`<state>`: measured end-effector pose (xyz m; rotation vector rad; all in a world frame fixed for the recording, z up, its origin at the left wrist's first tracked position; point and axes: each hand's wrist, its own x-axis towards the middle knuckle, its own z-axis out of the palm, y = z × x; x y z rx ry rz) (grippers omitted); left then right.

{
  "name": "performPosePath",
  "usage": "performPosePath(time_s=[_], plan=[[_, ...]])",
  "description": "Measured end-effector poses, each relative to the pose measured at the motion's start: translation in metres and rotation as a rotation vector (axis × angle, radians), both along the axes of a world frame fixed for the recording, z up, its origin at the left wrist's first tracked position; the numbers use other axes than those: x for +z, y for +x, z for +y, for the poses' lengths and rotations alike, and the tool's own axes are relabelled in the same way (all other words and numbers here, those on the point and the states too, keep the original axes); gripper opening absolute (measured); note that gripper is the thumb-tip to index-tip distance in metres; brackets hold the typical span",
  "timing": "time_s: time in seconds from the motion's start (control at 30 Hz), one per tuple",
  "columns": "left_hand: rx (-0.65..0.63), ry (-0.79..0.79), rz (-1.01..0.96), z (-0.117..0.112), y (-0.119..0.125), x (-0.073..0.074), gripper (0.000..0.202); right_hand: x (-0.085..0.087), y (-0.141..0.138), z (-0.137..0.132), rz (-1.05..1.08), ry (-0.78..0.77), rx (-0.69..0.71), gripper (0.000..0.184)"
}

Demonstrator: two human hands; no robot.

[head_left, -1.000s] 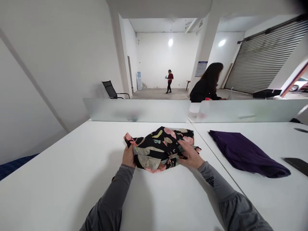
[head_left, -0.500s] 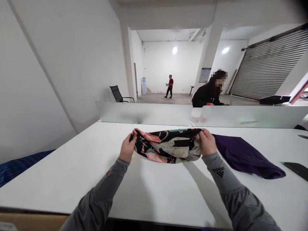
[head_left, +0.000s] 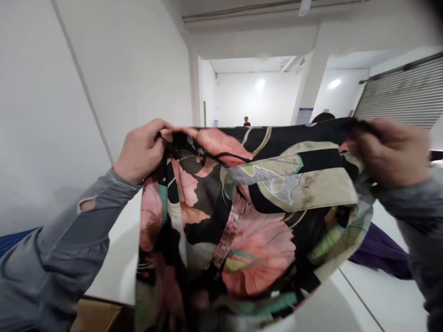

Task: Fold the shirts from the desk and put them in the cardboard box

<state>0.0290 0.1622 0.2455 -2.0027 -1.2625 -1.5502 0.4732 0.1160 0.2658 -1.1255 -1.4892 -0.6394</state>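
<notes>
A black floral garment (head_left: 242,221) with pink and green leaf prints hangs up in front of me, close to the camera. My left hand (head_left: 141,150) is closed on its top left edge. My right hand (head_left: 394,152), slightly blurred, grips the top right edge. The cloth is stretched between both hands and droops down over the white table (head_left: 121,258), hiding most of it. Grey sleeves cover both my arms.
A purple cloth (head_left: 380,253) lies on the table at the right, partly hidden behind the garment. A white wall runs along the left. A brown box edge (head_left: 93,316) shows below the table. Far off stands a person in red (head_left: 247,121); a rolling shutter (head_left: 404,92) is at right.
Both hands have lifted the floral garment off the table to face height and pulled it wide; it now unfolds and hangs. The camera view has tilted upward.
</notes>
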Motion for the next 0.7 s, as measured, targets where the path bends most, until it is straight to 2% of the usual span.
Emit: performPosePath(time_s=[0.07,0.13,0.23,0.33,0.43,0.53,0.6,0.7], plan=[[0.009,-0.038,0.102,0.033,0.0,-0.009,0.029,-0.013,0.005,0.041,-0.061,-0.057,0.002,0.041],[0.048,-0.169,0.165,0.08,0.003,-0.029,0.034,-0.037,0.011,0.096,-0.092,-0.14,-0.036,0.039],[0.115,-0.412,0.208,0.157,0.017,-0.069,0.035,-0.085,0.018,0.181,-0.07,-0.32,-0.137,0.032],[0.21,-0.573,0.23,0.21,0.038,-0.111,0.027,-0.13,0.01,0.237,-0.054,-0.577,-0.23,0.032],[0.32,-0.697,0.225,0.223,0.055,-0.156,0.025,-0.168,-0.006,0.253,-0.075,-0.812,-0.26,0.033],[0.357,-0.747,0.256,0.211,0.064,-0.202,0.031,-0.209,-0.018,0.247,-0.13,-0.903,-0.194,0.039],[0.294,-0.738,0.318,0.201,0.067,-0.23,0.034,-0.236,-0.022,0.24,-0.175,-0.946,-0.108,0.033],[0.097,-0.707,0.482,0.194,0.077,-0.261,0.046,-0.271,-0.027,0.232,-0.227,-1.016,0.038,0.029]])
